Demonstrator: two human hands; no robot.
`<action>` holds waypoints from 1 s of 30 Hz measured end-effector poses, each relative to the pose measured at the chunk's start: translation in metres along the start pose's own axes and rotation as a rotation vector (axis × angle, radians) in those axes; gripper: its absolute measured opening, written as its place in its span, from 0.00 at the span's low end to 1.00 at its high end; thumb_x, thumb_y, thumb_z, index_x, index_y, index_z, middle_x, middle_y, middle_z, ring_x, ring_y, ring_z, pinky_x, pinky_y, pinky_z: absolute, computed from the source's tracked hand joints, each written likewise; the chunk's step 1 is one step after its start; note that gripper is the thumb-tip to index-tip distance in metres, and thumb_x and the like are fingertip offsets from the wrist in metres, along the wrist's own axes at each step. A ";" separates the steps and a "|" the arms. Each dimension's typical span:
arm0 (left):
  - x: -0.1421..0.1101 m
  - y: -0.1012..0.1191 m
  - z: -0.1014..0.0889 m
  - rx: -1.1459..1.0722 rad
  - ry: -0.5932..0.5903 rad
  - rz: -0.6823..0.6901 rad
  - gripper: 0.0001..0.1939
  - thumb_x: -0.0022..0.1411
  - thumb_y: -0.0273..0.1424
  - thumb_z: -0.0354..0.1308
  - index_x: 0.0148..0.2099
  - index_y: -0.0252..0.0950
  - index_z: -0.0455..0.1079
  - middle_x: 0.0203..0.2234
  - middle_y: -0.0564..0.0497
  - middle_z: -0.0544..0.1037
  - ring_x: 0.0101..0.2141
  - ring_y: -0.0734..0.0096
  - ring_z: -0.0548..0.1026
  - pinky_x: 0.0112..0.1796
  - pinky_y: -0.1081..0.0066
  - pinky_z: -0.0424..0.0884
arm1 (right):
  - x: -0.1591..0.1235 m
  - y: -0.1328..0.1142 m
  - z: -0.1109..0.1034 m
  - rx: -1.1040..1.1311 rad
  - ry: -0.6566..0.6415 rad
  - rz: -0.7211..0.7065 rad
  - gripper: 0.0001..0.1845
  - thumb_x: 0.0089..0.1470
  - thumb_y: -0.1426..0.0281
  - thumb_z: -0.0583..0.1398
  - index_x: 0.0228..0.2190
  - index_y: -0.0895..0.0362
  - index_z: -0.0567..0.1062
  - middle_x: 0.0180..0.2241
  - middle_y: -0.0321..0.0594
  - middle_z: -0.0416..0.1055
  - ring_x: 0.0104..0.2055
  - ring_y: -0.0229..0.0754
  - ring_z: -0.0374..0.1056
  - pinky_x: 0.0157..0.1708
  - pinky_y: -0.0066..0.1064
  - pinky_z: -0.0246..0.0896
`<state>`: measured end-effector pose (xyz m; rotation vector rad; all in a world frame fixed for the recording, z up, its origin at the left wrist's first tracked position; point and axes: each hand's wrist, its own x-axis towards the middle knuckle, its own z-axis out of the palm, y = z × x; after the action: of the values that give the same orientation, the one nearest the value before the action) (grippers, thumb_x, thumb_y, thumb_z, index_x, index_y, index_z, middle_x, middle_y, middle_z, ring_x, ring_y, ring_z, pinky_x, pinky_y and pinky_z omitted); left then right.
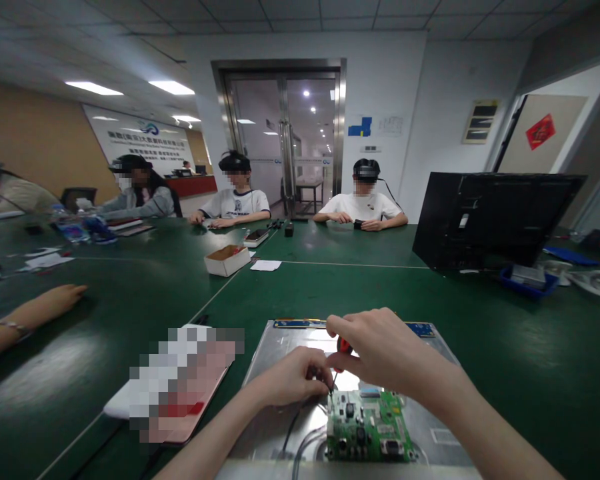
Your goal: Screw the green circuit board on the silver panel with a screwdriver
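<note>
My right hand [375, 347] is closed around the red and black handle of a screwdriver [344, 345], whose thin shaft points down. Its tip is near the upper left corner of a green circuit board [367, 427]. At that same corner my left hand [300, 377] has its fingers pinched together; what they hold, if anything, is hidden. The board lies on a silvery metal panel [265, 353] directly in front of me. Dark and grey cables [300, 443] run beside the board's left edge. Along the panel's far edge is a narrow blue circuit strip [423, 329].
Left of the panel lie a white object [150, 373] and a pink one [195, 400], partly blurred out. Another person's hand [55, 303] rests farther left. Beyond are a small open box [227, 259], a black monitor [495, 220] and a blue tray [527, 283]. Several people sit around the green table [340, 290].
</note>
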<state>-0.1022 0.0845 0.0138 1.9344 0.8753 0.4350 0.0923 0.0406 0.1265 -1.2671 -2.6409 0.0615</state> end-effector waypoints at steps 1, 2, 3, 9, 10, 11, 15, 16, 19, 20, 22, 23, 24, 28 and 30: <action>0.000 0.000 0.000 0.007 0.003 -0.002 0.08 0.46 0.20 0.58 0.30 0.35 0.76 0.24 0.56 0.75 0.28 0.71 0.71 0.31 0.75 0.64 | -0.001 0.000 0.000 0.000 -0.007 0.004 0.07 0.57 0.65 0.63 0.34 0.55 0.71 0.31 0.37 0.77 0.29 0.40 0.70 0.24 0.30 0.41; 0.000 0.000 0.000 0.015 0.006 -0.002 0.08 0.46 0.20 0.59 0.30 0.35 0.76 0.24 0.57 0.75 0.28 0.71 0.71 0.31 0.75 0.64 | -0.002 0.000 -0.001 0.006 -0.012 0.002 0.08 0.57 0.65 0.63 0.34 0.55 0.71 0.31 0.37 0.77 0.29 0.40 0.70 0.24 0.30 0.41; 0.000 0.000 0.000 0.020 0.009 -0.002 0.08 0.46 0.21 0.59 0.30 0.35 0.76 0.24 0.57 0.75 0.28 0.71 0.71 0.30 0.75 0.63 | -0.003 0.000 -0.001 0.019 -0.011 -0.004 0.08 0.56 0.65 0.63 0.35 0.55 0.70 0.32 0.38 0.77 0.29 0.40 0.70 0.24 0.30 0.41; 0.002 -0.008 0.002 0.052 -0.029 0.006 0.07 0.48 0.23 0.58 0.31 0.35 0.75 0.25 0.55 0.76 0.29 0.71 0.71 0.31 0.75 0.65 | -0.008 0.001 -0.004 0.079 -0.018 -0.062 0.11 0.51 0.73 0.59 0.40 0.56 0.69 0.36 0.39 0.75 0.30 0.40 0.68 0.24 0.31 0.43; 0.002 -0.008 0.001 0.061 -0.035 0.006 0.07 0.49 0.23 0.58 0.31 0.35 0.75 0.25 0.55 0.76 0.29 0.70 0.71 0.31 0.75 0.65 | -0.007 0.000 -0.004 0.077 -0.023 -0.061 0.12 0.51 0.73 0.59 0.40 0.56 0.68 0.36 0.40 0.75 0.30 0.40 0.68 0.24 0.31 0.43; 0.002 -0.008 0.001 0.067 -0.038 0.006 0.06 0.49 0.23 0.58 0.31 0.35 0.75 0.25 0.55 0.76 0.29 0.70 0.71 0.30 0.75 0.65 | -0.007 0.000 -0.003 0.074 -0.023 -0.056 0.12 0.51 0.74 0.59 0.40 0.56 0.68 0.36 0.40 0.75 0.30 0.40 0.68 0.24 0.31 0.43; 0.001 -0.005 0.000 0.064 -0.024 -0.004 0.07 0.49 0.23 0.60 0.32 0.35 0.76 0.25 0.55 0.76 0.29 0.70 0.71 0.30 0.75 0.65 | -0.003 -0.001 0.000 0.036 -0.004 -0.013 0.07 0.56 0.71 0.60 0.38 0.56 0.69 0.34 0.39 0.77 0.30 0.41 0.71 0.24 0.30 0.42; 0.000 -0.004 0.000 0.058 -0.015 -0.011 0.07 0.49 0.22 0.60 0.32 0.35 0.76 0.25 0.55 0.76 0.29 0.70 0.71 0.31 0.75 0.65 | -0.002 -0.001 0.000 0.023 -0.003 0.000 0.06 0.57 0.69 0.60 0.37 0.56 0.69 0.33 0.39 0.78 0.29 0.42 0.71 0.24 0.31 0.42; 0.000 -0.002 0.000 0.049 -0.012 -0.020 0.07 0.49 0.21 0.59 0.32 0.34 0.76 0.26 0.55 0.76 0.29 0.70 0.72 0.32 0.74 0.65 | -0.002 -0.002 -0.002 -0.010 -0.011 0.025 0.08 0.58 0.65 0.62 0.35 0.56 0.70 0.30 0.39 0.78 0.28 0.42 0.72 0.24 0.31 0.41; 0.000 -0.003 0.000 0.055 -0.015 -0.022 0.07 0.49 0.21 0.59 0.32 0.34 0.76 0.26 0.55 0.76 0.30 0.70 0.72 0.32 0.74 0.65 | -0.003 -0.002 -0.002 -0.011 -0.013 0.021 0.08 0.57 0.65 0.62 0.35 0.56 0.70 0.30 0.39 0.78 0.29 0.42 0.71 0.24 0.31 0.41; 0.000 -0.004 0.001 0.073 -0.018 -0.018 0.06 0.50 0.22 0.60 0.32 0.34 0.76 0.26 0.55 0.76 0.30 0.69 0.72 0.31 0.74 0.64 | -0.005 -0.001 -0.003 0.002 -0.003 -0.001 0.08 0.56 0.66 0.62 0.36 0.56 0.69 0.33 0.40 0.78 0.29 0.42 0.71 0.23 0.31 0.41; 0.001 -0.006 0.001 0.080 -0.017 -0.011 0.06 0.50 0.22 0.61 0.32 0.34 0.76 0.26 0.54 0.76 0.30 0.69 0.72 0.31 0.74 0.64 | -0.006 -0.001 -0.003 0.015 0.006 -0.020 0.08 0.55 0.67 0.61 0.36 0.56 0.69 0.34 0.40 0.77 0.29 0.41 0.70 0.23 0.31 0.41; 0.001 -0.007 0.001 0.082 -0.018 -0.002 0.06 0.50 0.22 0.61 0.32 0.34 0.76 0.27 0.54 0.76 0.30 0.69 0.72 0.32 0.74 0.64 | -0.007 -0.001 -0.003 0.028 0.013 -0.040 0.09 0.54 0.68 0.61 0.37 0.56 0.68 0.35 0.40 0.76 0.29 0.41 0.69 0.23 0.31 0.41; 0.002 -0.010 0.001 0.080 -0.036 0.025 0.07 0.50 0.22 0.59 0.33 0.34 0.77 0.27 0.55 0.77 0.30 0.70 0.71 0.31 0.74 0.65 | -0.009 0.001 -0.001 0.064 0.017 -0.078 0.11 0.51 0.73 0.58 0.39 0.57 0.67 0.35 0.40 0.74 0.27 0.39 0.65 0.23 0.31 0.42; 0.003 -0.009 0.001 0.088 -0.033 0.020 0.07 0.49 0.21 0.60 0.32 0.34 0.76 0.26 0.55 0.76 0.29 0.70 0.71 0.31 0.75 0.65 | -0.007 0.002 0.000 0.066 0.009 -0.069 0.11 0.51 0.73 0.58 0.39 0.57 0.67 0.35 0.40 0.75 0.28 0.39 0.66 0.23 0.30 0.43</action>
<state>-0.1036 0.0887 0.0058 2.0266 0.8680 0.3809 0.0984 0.0361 0.1252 -1.1522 -2.6492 0.1308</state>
